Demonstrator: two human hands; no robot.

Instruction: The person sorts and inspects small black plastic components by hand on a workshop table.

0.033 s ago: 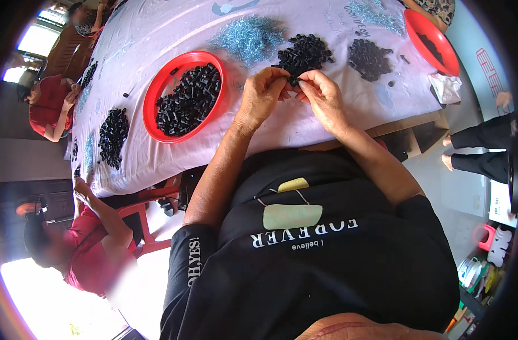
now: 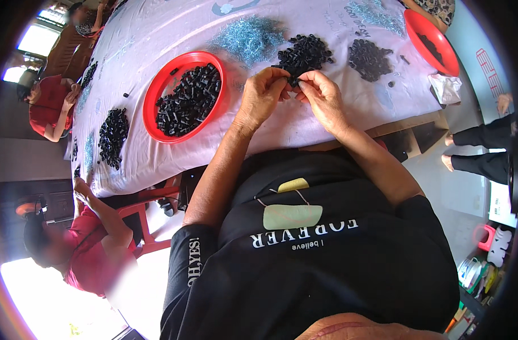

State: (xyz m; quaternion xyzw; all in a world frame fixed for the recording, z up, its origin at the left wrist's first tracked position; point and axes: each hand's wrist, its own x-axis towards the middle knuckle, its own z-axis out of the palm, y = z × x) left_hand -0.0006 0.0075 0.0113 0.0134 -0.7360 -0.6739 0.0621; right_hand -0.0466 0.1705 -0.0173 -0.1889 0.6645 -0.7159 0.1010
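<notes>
Hardly anything has moved: left hand (image 2: 260,95) and right hand (image 2: 324,102) pinch a small black plastic-looking piece (image 2: 293,81) between them, the heap of stubby black pieces (image 2: 305,51) just beyond. Probably light and stiff, best held by its ends.

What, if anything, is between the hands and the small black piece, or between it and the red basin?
Nothing visible. The left hand and right hand pinch the small black piece at the near edge of a black pile. Toward the red basin, no obstacle shows on the pale cloth.
</notes>
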